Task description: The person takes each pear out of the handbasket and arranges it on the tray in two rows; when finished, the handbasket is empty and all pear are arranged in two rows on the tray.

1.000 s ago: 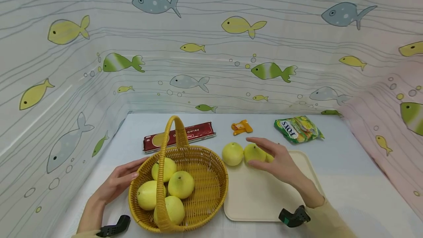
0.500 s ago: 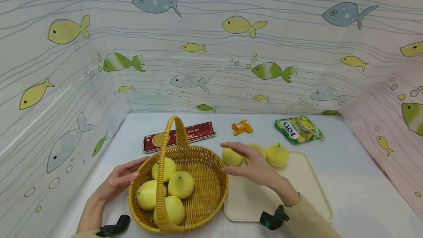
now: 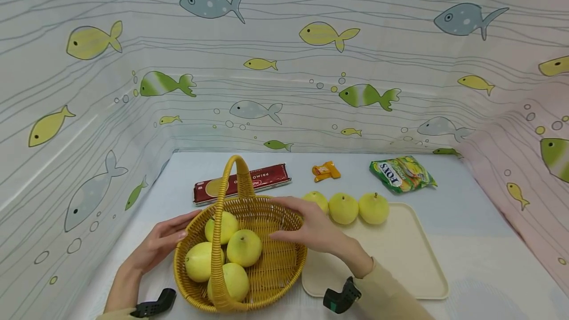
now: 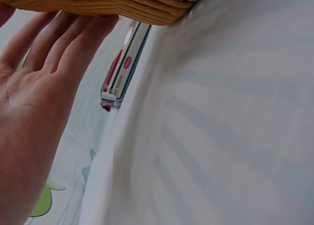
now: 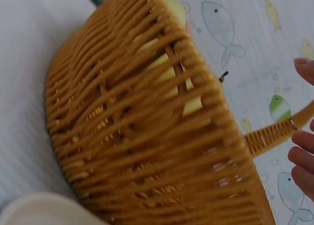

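A yellow wicker basket point(image 3: 277, 268) with a tall arched handle holds several round yellow pears point(image 3: 244, 248), gathered in its left part. My left hand point(image 3: 157, 246) rests against the basket's left side, fingers stretched along it; in the left wrist view its fingertips meet the wicker underneath the rim. Over the basket's right rim is my right hand point(image 3: 315, 226), thumb and fingers spread apart with nothing between them. Three more yellow pears point(image 3: 344, 208) stand in a row at the back of a cream tray point(image 3: 378, 270), the leftmost partly behind my right hand.
Behind the basket lies a long red biscuit packet point(image 3: 271, 176). A small orange wrapped snack point(image 3: 326, 171) and a green Fox's bag point(image 3: 402, 174) lie farther back on the white table. Fish-printed cloth walls enclose the back and sides.
My right hand has moved left from above the tray's pears to the basket's right rim, uncovering the middle and right pears. My left hand and the basket have stayed in place.
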The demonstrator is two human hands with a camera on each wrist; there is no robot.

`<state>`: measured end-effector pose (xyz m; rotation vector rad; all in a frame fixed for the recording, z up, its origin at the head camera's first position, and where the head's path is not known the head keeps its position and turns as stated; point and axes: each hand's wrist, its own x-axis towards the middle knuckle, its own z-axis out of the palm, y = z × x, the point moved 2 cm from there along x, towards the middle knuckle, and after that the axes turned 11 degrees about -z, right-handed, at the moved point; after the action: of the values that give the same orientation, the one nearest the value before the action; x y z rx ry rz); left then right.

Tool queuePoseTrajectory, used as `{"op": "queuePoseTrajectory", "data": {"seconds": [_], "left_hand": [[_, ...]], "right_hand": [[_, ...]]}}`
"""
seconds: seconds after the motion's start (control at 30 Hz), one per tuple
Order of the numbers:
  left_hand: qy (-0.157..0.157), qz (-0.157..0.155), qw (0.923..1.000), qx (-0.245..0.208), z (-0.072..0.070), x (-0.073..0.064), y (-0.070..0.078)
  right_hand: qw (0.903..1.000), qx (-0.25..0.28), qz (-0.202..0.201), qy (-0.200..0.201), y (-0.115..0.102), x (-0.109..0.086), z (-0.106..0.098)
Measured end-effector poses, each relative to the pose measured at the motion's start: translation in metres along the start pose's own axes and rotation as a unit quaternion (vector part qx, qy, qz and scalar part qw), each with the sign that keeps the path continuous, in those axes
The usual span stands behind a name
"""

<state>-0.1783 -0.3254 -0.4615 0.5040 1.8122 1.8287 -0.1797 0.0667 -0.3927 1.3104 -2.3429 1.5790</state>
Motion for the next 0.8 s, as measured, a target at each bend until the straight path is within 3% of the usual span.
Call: {"op": "queuePoseTrajectory", "data": {"seconds": [0.53,0.8], "left_hand": [[-0.003,0.003,1.0000,-0.004,0.001,0.000,-0.001],[-0.002,0.002,1.0000,0.000,0.001,-0.001,0.001]], "right_hand": [[0.9997,0.005,-0.019,-0.012,-0.001,0.005,0.018],[0.9995,0.026,0.005,-0.018,0.000,0.006,0.028]]}}
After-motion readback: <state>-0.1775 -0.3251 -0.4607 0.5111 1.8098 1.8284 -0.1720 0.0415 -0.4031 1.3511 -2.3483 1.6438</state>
